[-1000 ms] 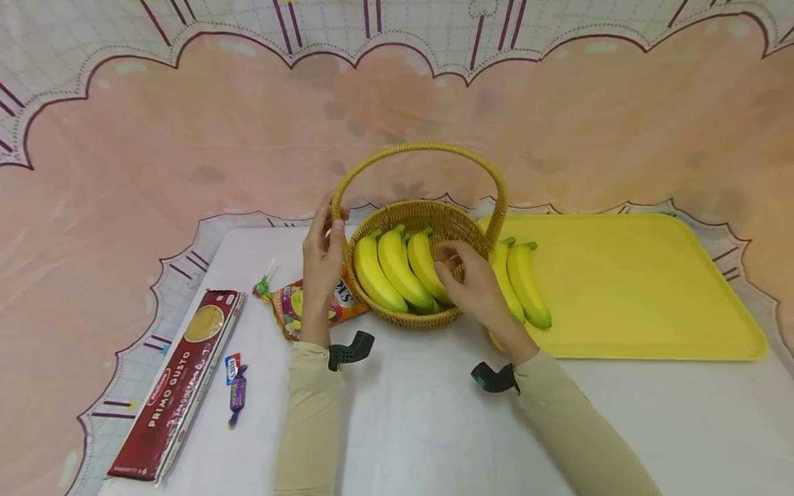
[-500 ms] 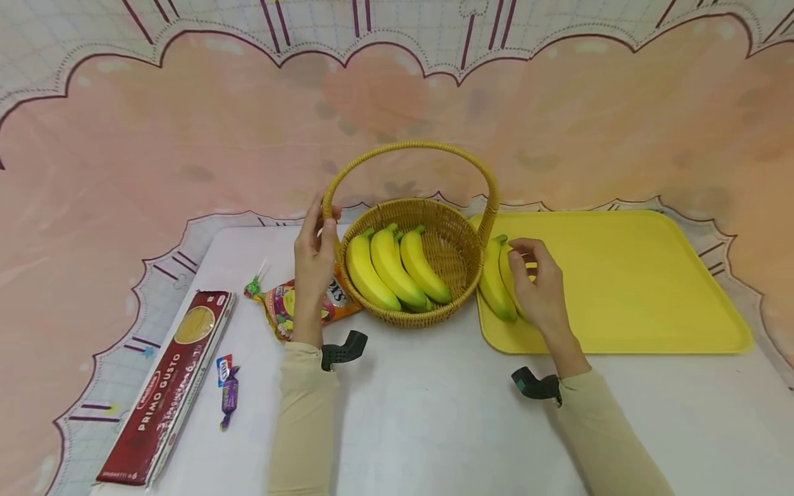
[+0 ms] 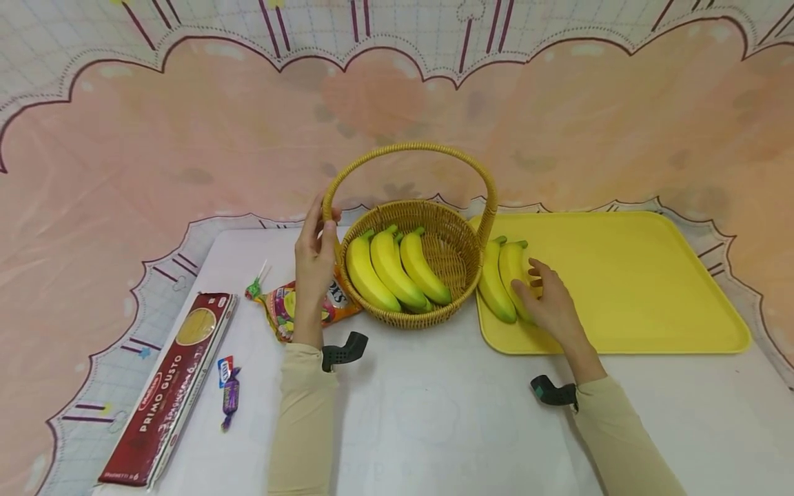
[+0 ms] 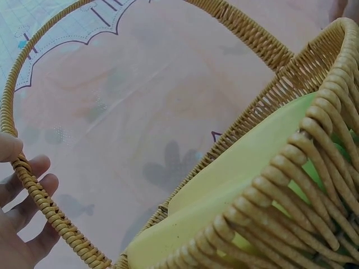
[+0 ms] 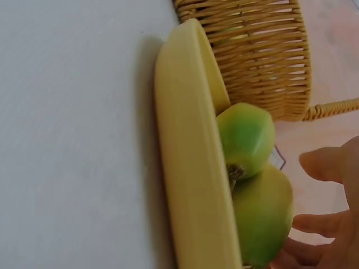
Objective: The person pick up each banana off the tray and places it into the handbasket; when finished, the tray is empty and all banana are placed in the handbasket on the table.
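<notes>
A wicker basket (image 3: 443,238) with a tall arched handle stands at the middle of the table, several bananas (image 3: 372,279) lying side by side in its left half. My left hand (image 3: 313,269) holds the handle's left side; in the left wrist view the thumb and fingers lie on either side of the wicker handle (image 4: 47,210). Over the near left part of the yellow tray (image 3: 639,282) is my right hand (image 3: 552,303), its fingers parted around the right side of a banana (image 3: 512,265). A second banana (image 3: 494,289) lies left of it, by the basket. Nothing is gripped by the right hand.
Behind the left forearm lies an orange candy bag (image 3: 338,303), with a green lollipop (image 3: 253,289) at its left. A red spaghetti pack (image 3: 170,393) slants along the table's left side. Beside it are a purple-wrapped candy (image 3: 230,399) and a small red-blue wrapper (image 3: 225,370).
My right hand has left the basket and moved right to the bananas on the tray, its fingers spreading. The left hand stays on the handle. The head view has shifted slightly.
</notes>
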A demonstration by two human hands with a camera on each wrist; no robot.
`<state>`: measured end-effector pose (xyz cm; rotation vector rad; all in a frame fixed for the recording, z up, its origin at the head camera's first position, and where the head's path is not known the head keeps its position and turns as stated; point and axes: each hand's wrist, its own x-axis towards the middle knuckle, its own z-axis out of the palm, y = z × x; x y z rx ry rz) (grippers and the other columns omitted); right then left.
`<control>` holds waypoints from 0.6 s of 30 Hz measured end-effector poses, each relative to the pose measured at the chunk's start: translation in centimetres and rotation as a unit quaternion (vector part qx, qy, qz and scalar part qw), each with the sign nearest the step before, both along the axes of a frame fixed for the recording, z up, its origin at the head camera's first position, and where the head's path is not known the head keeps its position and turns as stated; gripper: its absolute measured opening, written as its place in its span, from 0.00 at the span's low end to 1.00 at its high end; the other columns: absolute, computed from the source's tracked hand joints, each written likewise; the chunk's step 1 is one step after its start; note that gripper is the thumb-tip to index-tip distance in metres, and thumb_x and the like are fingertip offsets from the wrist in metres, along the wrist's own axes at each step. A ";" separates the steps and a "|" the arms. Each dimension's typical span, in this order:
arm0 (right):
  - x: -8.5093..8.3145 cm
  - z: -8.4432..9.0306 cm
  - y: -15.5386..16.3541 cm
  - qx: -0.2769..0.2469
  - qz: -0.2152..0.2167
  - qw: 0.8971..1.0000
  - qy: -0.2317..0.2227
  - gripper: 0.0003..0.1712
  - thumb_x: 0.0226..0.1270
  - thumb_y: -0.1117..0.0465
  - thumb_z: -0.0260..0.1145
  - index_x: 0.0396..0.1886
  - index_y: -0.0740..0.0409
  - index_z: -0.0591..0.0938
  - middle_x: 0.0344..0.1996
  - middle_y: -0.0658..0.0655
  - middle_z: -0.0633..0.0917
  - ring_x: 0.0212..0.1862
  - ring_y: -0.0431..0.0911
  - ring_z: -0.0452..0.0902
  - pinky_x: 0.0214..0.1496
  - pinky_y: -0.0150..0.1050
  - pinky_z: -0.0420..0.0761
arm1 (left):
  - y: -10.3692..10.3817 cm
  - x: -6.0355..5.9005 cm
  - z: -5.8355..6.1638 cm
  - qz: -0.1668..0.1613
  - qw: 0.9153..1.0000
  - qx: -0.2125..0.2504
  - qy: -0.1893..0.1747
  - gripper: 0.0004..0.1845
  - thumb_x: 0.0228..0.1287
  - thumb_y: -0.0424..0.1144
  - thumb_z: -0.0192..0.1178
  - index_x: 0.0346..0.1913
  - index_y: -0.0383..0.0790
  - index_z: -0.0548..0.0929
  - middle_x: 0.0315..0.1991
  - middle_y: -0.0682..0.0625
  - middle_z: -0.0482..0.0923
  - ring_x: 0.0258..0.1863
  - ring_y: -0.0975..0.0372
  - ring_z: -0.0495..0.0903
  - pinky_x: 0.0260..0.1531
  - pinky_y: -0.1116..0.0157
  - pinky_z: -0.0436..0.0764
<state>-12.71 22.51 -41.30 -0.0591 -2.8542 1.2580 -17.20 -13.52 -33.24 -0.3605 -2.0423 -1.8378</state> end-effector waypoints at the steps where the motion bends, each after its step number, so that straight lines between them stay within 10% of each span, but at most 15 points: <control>1: 0.1 -0.1 0.1 0.005 0.004 1.000 -0.006 0.38 0.71 0.47 0.53 0.72 0.65 0.56 0.61 0.71 0.70 0.58 0.63 0.68 0.56 0.58 0.70 | 0.0 0.0 0.0 0.000 1.000 -0.001 0.000 0.25 0.73 0.33 0.44 0.71 0.38 0.61 0.56 0.31 0.71 0.60 0.49 0.70 0.54 0.73 0.70; 18: 3.0 -0.5 1.7 0.020 0.028 0.999 0.029 0.31 0.70 0.48 0.56 0.66 0.60 0.68 0.55 0.66 0.76 0.51 0.57 0.75 0.48 0.43 0.76 | 0.0 0.2 -0.4 0.003 1.000 -0.008 0.014 0.25 0.73 0.33 0.44 0.71 0.37 0.61 0.54 0.32 0.72 0.59 0.47 0.71 0.51 0.72 0.71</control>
